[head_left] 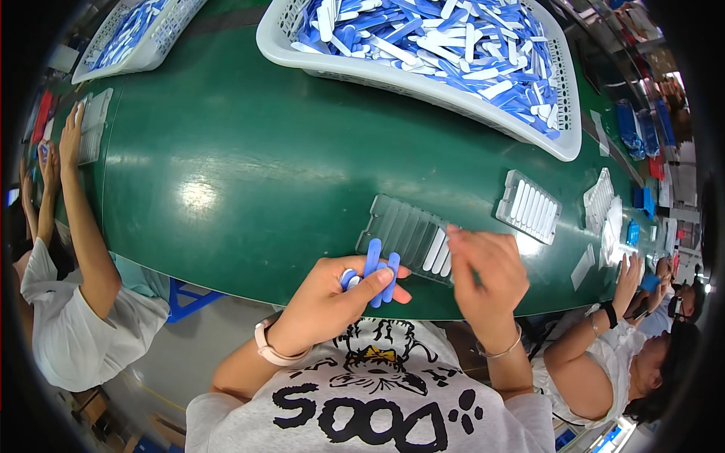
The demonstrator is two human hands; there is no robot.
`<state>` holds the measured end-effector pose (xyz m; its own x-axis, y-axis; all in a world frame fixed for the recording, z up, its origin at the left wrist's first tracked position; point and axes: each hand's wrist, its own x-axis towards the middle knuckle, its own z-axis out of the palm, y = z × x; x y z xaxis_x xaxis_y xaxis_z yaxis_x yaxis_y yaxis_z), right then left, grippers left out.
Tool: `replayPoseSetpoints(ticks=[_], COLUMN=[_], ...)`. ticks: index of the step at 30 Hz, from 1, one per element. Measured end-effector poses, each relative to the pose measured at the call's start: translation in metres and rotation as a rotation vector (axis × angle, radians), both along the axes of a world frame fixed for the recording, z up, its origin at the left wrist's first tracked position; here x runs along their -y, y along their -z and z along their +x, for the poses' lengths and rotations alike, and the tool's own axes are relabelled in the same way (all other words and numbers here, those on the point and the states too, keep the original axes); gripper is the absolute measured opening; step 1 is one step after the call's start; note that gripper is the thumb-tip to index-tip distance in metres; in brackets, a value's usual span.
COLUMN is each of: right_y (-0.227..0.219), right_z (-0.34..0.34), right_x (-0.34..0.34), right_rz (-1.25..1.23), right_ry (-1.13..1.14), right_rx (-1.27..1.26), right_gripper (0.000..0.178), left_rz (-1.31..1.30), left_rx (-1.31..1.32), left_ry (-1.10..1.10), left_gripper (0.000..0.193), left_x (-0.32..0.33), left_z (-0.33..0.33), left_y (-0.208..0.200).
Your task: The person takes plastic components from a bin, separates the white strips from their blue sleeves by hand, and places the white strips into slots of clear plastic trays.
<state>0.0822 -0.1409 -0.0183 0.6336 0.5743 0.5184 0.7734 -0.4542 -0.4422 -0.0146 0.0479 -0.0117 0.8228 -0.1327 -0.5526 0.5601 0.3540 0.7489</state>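
Note:
My left hand [328,293] is closed around several flat, round-ended plastic sticks. Two blue sticks [372,259] stick up between its thumb and fingers, and blue-and-white ends show at the side of the fist. Just beyond lies a clear slotted tray [396,226], angled on the table. White sticks [437,252] fill slots toward its right end, while the slots to their left are bare. Over that right end hovers my right hand [489,275], fingers curled and fingertips drawn together, slightly blurred. Whatever may be between them cannot be made out.
A large white basket [423,81] heaped with blue and white sticks stands at the back. To the right is another tray [529,208] filled with white sticks. Stacked clear trays [599,200] lie farther right. Co-workers sit on both sides; a second basket [155,53] is far left.

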Motion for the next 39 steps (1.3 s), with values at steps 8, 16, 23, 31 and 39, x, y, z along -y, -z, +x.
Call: replayPoseSetpoints(ticks=[8, 16, 23, 31, 39], right_y=[0.006, -0.016, -0.021, 0.005, 0.010], right_z=[-0.040, -0.032, -0.022, -0.013, -0.043], right_x=[0.003, -0.006, -0.020, -0.014, -0.017], right_rz=[-0.291, -0.229, 0.181, -0.063, -0.274], right_ry=[-0.006, 0.011, -0.143, 0.080, 0.100], right_rx=[0.055, -0.119, -0.976, -0.012, 0.008], right_gripper=[0.027, 0.032, 0.020, 0.023, 0.019], left_rz=[0.080, 0.109, 0.185, 0.168, 0.121], left_rx=[0.067, 0.077, 0.158, 0.097, 0.151], left_ry=[-0.033, -0.032, -0.008, -0.058, -0.106], left_gripper=[0.022, 0.012, 0.009, 0.011, 0.013], left_x=[0.003, 0.001, 0.000, -0.008, -0.010], left_z=[-0.001, -0.003, -0.008, -0.008, -0.008], left_y=[0.005, -0.003, 0.000, 0.002, 0.007])
